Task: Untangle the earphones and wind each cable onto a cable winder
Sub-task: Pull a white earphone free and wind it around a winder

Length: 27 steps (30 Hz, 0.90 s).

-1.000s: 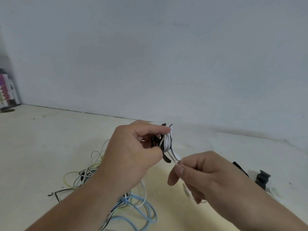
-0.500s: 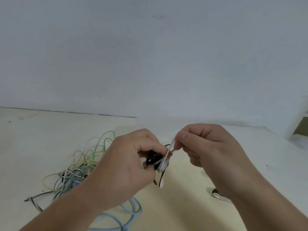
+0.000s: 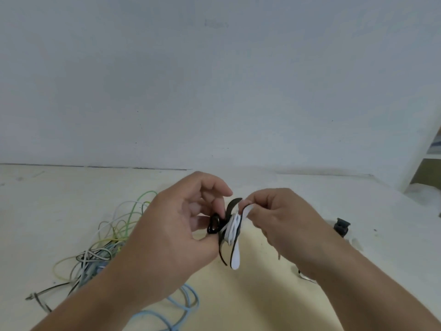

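Note:
My left hand (image 3: 176,232) pinches a black cable winder (image 3: 216,226) held above the table, between thumb and fingers. A white earphone cable (image 3: 231,229) is wound in several turns round the winder's middle. My right hand (image 3: 279,218) pinches the upper end of the winder's white-backed flap (image 3: 245,210) right beside the coil; the flap's lower end (image 3: 235,259) hangs down. A tangle of green, yellow, white and blue earphone cables (image 3: 105,244) lies on the table behind my left arm.
The pale table (image 3: 250,295) runs back to a white wall. A dark winder (image 3: 342,226) lies on the table at the right, past my right wrist. A small silver piece (image 3: 307,278) lies under my right forearm. A white shelf (image 3: 429,149) stands at the far right.
My right hand came up from below the winder to its top and now pinches the flap end instead of the loose cable. The flap's lower end hangs further down.

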Each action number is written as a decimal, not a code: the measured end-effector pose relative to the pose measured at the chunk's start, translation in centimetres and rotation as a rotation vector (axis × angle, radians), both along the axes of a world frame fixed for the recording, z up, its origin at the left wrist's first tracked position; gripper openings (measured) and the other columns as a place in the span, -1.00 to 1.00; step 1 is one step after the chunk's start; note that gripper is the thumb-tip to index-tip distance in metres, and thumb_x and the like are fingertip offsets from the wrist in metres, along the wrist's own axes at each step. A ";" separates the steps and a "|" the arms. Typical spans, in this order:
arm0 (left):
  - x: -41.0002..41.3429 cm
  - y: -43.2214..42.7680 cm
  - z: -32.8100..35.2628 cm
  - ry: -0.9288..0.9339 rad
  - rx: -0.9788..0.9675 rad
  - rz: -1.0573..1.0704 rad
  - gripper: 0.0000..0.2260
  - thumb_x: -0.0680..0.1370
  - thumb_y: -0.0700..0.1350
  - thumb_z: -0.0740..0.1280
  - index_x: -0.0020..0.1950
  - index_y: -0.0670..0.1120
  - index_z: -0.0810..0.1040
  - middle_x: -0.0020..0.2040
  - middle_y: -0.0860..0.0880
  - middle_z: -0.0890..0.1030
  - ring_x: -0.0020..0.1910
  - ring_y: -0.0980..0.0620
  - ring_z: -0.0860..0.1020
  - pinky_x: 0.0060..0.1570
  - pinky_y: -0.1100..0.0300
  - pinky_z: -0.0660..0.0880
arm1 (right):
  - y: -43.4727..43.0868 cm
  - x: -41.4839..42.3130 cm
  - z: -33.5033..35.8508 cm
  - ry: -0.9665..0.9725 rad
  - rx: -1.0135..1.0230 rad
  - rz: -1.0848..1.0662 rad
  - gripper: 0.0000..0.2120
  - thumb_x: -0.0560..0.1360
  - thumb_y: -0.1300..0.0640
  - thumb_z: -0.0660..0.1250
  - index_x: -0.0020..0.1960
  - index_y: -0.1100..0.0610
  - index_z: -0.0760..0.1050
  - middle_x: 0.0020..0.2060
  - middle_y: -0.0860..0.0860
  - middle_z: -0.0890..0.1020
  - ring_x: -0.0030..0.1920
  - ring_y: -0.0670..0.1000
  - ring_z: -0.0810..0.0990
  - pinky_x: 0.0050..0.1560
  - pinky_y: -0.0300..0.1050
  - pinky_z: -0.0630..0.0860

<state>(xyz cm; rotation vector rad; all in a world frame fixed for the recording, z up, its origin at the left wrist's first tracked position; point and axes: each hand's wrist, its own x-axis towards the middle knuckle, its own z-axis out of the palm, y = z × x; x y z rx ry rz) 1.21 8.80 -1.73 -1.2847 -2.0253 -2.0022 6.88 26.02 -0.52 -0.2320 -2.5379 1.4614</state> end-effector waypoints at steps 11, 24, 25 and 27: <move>-1.2 -0.5 -0.2 -0.041 0.054 0.340 -0.57 0.33 -0.47 0.42 -0.10 0.09 0.59 -0.18 -0.02 0.60 -0.24 0.03 0.64 -0.24 0.36 0.52 | -0.8 -0.2 -1.2 -0.114 -0.024 0.341 -0.69 0.67 0.10 0.18 -0.12 0.12 0.63 -0.41 -0.03 0.39 -0.39 -0.02 0.27 -0.35 -0.14 0.22; -1.1 -0.6 -0.5 0.218 -0.207 0.577 -0.57 0.31 -0.39 0.46 -0.12 0.16 0.61 -0.11 0.21 0.61 -0.13 0.22 0.63 -0.19 0.48 0.46 | -0.8 0.4 -0.2 -0.036 0.111 0.338 -0.73 0.60 0.01 0.30 -0.19 0.08 0.65 -0.46 0.01 0.30 -0.40 0.03 0.26 -0.38 -0.13 0.21; -1.1 -0.6 -0.5 0.257 -0.232 0.577 -0.57 0.30 -0.40 0.46 -0.12 0.16 0.61 -0.10 0.22 0.60 -0.10 0.23 0.62 -0.17 0.50 0.45 | -0.8 0.5 0.0 -0.026 0.118 0.328 -0.73 0.60 0.01 0.31 -0.20 0.08 0.65 -0.48 -0.02 0.30 -0.42 0.01 0.25 -0.39 -0.15 0.22; -1.1 -0.6 -0.5 0.339 -0.288 0.557 -0.57 0.29 -0.39 0.46 -0.11 0.15 0.63 -0.10 0.22 0.59 -0.08 0.22 0.60 -0.12 0.48 0.47 | -1.0 0.6 0.3 -0.001 0.143 0.303 -0.72 0.59 0.01 0.32 -0.23 0.09 0.64 -0.54 -0.09 0.28 -0.49 -0.06 0.23 -0.44 -0.25 0.20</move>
